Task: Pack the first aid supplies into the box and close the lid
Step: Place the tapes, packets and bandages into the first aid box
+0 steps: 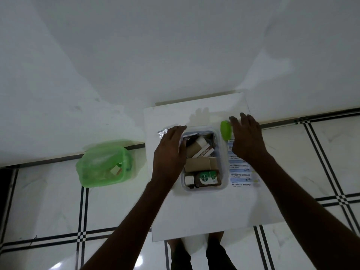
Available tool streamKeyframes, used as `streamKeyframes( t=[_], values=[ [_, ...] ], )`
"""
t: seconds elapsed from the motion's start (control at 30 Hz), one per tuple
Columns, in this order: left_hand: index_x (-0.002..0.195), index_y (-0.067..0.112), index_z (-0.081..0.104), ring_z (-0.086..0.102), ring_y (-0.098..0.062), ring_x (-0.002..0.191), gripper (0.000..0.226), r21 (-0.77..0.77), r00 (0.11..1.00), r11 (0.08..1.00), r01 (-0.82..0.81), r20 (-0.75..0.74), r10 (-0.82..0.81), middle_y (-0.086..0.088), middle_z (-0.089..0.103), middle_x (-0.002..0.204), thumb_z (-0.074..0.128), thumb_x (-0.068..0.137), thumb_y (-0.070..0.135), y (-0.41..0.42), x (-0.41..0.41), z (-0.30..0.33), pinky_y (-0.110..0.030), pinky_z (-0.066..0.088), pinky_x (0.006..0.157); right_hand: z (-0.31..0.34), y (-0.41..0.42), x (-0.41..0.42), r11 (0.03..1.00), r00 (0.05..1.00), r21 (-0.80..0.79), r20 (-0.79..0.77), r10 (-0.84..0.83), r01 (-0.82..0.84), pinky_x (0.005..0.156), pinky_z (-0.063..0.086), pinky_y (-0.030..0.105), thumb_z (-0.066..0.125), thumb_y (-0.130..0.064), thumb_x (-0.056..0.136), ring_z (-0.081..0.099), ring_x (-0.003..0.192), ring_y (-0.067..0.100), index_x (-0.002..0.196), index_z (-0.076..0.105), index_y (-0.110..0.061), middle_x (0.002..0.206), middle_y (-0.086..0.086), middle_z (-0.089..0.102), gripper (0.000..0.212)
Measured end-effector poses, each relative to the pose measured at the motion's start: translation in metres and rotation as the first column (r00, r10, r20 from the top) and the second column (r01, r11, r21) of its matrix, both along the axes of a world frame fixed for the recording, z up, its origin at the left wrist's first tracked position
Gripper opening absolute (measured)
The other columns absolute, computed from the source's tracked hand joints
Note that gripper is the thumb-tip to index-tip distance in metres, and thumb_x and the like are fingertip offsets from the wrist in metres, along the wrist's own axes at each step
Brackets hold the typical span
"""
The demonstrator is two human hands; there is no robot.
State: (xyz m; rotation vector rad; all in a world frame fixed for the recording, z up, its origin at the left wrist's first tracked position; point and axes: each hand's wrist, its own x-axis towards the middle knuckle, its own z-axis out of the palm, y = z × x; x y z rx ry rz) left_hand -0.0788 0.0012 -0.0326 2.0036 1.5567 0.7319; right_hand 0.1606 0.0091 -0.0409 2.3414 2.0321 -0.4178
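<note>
A clear plastic box stands on a small white table. Inside it lie a brown antiseptic bottle with a green label, a flat brown carton and other small cartons. My left hand hovers flat over the box's left edge, fingers apart, holding nothing; a silvery foil pack pokes out beyond it. My right hand is spread to the right of the box, over a strip of antiseptic bandages. A small green oval object lies just left of its fingertips.
A green plastic bin lined with a green bag stands on the tiled floor left of the table, with scraps inside. White walls rise close behind the table. My feet show below the table's near edge.
</note>
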Motion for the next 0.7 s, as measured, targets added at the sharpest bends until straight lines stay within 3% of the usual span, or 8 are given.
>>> streamKeyframes(
  t=[0.07,0.2,0.4,0.57,0.7],
  values=[
    [0.137,0.022,0.054,0.06,-0.017,0.12,0.039,0.006,0.996,0.997,-0.071,0.059,0.07,0.004,0.06,0.135,0.047,0.098,0.02,-0.005,-0.003,0.001,-0.04,0.055,0.092,-0.008,0.008,0.003,0.999,1.0,-0.022,0.003,0.028,-0.028,0.107,0.035,0.055,0.072,-0.008,0.07,0.038,0.132,0.042,0.138,0.044,-0.008,0.138,0.024,0.048,0.073],
    [0.132,0.019,0.059,0.065,-0.012,0.101,0.035,-0.01,0.975,0.98,-0.197,0.105,0.197,0.004,0.065,0.123,0.051,0.098,0.016,-0.023,-0.014,-0.003,-0.036,0.058,0.081,0.004,0.014,0.006,0.993,0.999,0.116,-0.027,0.018,-0.015,0.086,0.045,0.047,0.071,-0.004,0.069,0.053,0.106,0.04,0.123,0.054,-0.008,0.113,0.021,0.061,0.057],
    [0.126,0.023,0.059,0.065,-0.018,0.092,0.034,-0.068,0.947,0.947,-0.315,0.045,0.319,0.005,0.064,0.112,0.048,0.095,0.019,-0.057,-0.041,-0.025,-0.042,0.058,0.074,0.065,-0.01,-0.021,0.9,0.985,0.435,-0.162,0.06,0.017,0.085,0.046,0.046,0.076,-0.01,0.068,0.051,0.106,0.038,0.126,0.055,-0.01,0.115,0.019,0.057,0.061],
    [0.128,0.024,0.055,0.06,-0.024,0.102,0.037,-0.137,0.935,0.929,-0.344,-0.142,0.325,0.001,0.061,0.113,0.056,0.091,0.025,-0.076,-0.044,-0.032,-0.043,0.057,0.075,0.056,-0.034,-0.075,0.944,0.959,0.293,-0.191,0.211,-0.149,0.088,0.051,0.044,0.078,-0.005,0.061,0.046,0.115,0.034,0.127,0.058,-0.012,0.119,0.017,0.053,0.069],
    [0.129,0.018,0.056,0.057,-0.025,0.107,0.041,-0.194,0.919,0.912,-0.361,-0.241,0.312,-0.004,0.06,0.117,0.062,0.089,0.025,-0.082,-0.042,-0.041,-0.037,0.053,0.076,0.041,-0.031,-0.09,0.96,0.942,0.242,-0.267,0.204,-0.139,0.089,0.049,0.041,0.075,-0.009,0.069,0.044,0.119,0.032,0.131,0.056,-0.011,0.123,0.016,0.052,0.065]
  ],
)
